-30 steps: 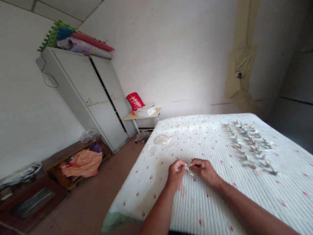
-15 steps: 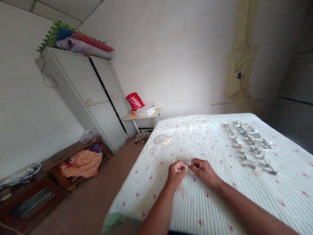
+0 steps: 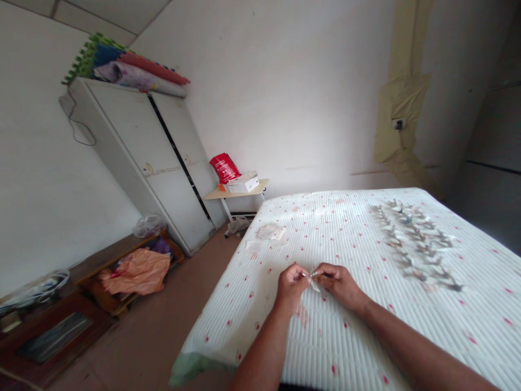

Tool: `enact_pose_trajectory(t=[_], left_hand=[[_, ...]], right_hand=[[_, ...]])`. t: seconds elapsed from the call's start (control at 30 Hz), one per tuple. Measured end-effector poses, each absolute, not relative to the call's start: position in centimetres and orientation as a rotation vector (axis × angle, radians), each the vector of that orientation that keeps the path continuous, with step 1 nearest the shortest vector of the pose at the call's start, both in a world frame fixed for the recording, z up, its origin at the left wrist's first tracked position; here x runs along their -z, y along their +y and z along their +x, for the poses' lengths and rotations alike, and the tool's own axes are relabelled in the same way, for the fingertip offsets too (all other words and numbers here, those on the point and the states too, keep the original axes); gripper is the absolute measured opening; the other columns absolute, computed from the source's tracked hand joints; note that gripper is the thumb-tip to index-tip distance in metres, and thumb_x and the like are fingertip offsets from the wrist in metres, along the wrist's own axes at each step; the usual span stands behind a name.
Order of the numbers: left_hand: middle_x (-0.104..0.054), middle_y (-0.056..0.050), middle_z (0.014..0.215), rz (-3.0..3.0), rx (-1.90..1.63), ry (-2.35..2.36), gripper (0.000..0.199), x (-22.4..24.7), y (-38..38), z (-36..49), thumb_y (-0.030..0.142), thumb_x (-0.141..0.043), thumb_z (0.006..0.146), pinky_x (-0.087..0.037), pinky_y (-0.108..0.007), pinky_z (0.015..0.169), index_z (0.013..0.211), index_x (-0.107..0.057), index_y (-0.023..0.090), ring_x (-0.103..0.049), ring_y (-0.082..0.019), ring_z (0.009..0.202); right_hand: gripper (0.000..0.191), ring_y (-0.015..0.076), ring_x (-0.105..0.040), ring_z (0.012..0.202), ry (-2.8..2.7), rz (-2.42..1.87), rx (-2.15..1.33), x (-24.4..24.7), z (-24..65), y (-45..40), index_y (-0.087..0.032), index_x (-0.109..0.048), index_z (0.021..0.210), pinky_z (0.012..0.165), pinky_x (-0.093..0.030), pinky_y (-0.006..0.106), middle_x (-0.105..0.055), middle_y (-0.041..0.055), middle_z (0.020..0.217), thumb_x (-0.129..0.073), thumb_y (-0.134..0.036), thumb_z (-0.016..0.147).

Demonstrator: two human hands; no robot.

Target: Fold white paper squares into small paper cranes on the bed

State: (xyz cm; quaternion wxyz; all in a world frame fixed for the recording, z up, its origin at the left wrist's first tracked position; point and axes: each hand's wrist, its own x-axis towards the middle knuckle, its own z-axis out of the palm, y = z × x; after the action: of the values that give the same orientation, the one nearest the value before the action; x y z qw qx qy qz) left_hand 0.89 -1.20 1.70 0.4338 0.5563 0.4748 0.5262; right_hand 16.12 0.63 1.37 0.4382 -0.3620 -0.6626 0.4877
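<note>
We have two hands in view, and both are closed in over one small folded piece of white paper (image 3: 313, 281). Our left grip (image 3: 291, 285) and right grip (image 3: 340, 285) pinch it from either side between the fingertips, so neither stands open and the piece sits in the narrow space between them. Both grips are held just above a quilted white bed cover (image 3: 325, 347) dotted with red.

Ahead of the right grip, well apart from it, lie many folded paper shapes (image 3: 415, 244) in rows on the bed; they are too blurred to count exactly. Ahead of the left grip lie two loose white paper scraps (image 3: 253, 245), with one rumpled paper heap (image 3: 271, 232) just beside them.

Farther beyond the left grip, past the bed's end, stands one desk (image 3: 236, 190) carrying one red bag (image 3: 225, 168) and one white box (image 3: 243, 185). Left of the grips, across the floor, is one two-door white wardrobe (image 3: 142, 163).
</note>
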Motion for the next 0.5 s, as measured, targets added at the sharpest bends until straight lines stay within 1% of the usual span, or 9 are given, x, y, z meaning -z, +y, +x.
enact_pose_trajectory(t=[0.17,0.23,0.4,0.5], left_hand=[[-0.047,0.005,0.051,1.363,-1.314,1.230,0.005,-1.70,-1.15,1.13,0.017,-0.056,0.058,-0.029,-0.017,0.049,0.061,-0.055,0.013,-0.041,-0.007,0.049],[-0.048,0.004,0.051,1.408,-1.309,1.262,0.003,-1.74,-1.15,1.24,0.015,-0.054,0.058,-0.030,-0.017,0.050,0.060,-0.055,0.013,-0.042,-0.008,0.051],[-0.052,0.003,0.053,1.522,-1.272,1.289,0.008,-1.76,-1.18,1.31,0.011,-0.050,0.057,-0.033,-0.018,0.053,0.059,-0.057,0.013,-0.045,-0.009,0.053],[-0.052,0.003,0.052,1.527,-1.245,1.300,0.007,-1.69,-1.19,1.22,0.012,-0.051,0.057,-0.033,-0.018,0.052,0.059,-0.058,0.013,-0.045,-0.009,0.052]], right_hand=[[0.025,0.0083,-0.041,0.052,-1.686,-0.909,-1.151,-0.91,16.28,0.78,-0.014,-0.057,0.063,0.049,-0.033,0.021,-0.048,-0.0029,0.056,-0.055,-0.038,0.073],[0.021,0.0088,-0.043,0.054,-1.726,-0.926,-1.095,-0.81,16.28,0.84,-0.015,-0.057,0.065,0.051,-0.034,0.021,-0.049,-0.0027,0.058,-0.055,-0.034,0.073],[0.010,0.0083,-0.042,0.051,-1.807,-0.992,-0.998,-0.96,16.31,0.89,-0.017,-0.056,0.072,0.048,-0.032,0.019,-0.046,-0.0046,0.056,-0.054,-0.027,0.072],[0.008,0.0087,-0.043,0.051,-1.871,-0.989,-0.915,-1.34,16.44,0.78,-0.017,-0.056,0.071,0.049,-0.033,0.019,-0.048,-0.0042,0.057,-0.053,-0.024,0.071]])
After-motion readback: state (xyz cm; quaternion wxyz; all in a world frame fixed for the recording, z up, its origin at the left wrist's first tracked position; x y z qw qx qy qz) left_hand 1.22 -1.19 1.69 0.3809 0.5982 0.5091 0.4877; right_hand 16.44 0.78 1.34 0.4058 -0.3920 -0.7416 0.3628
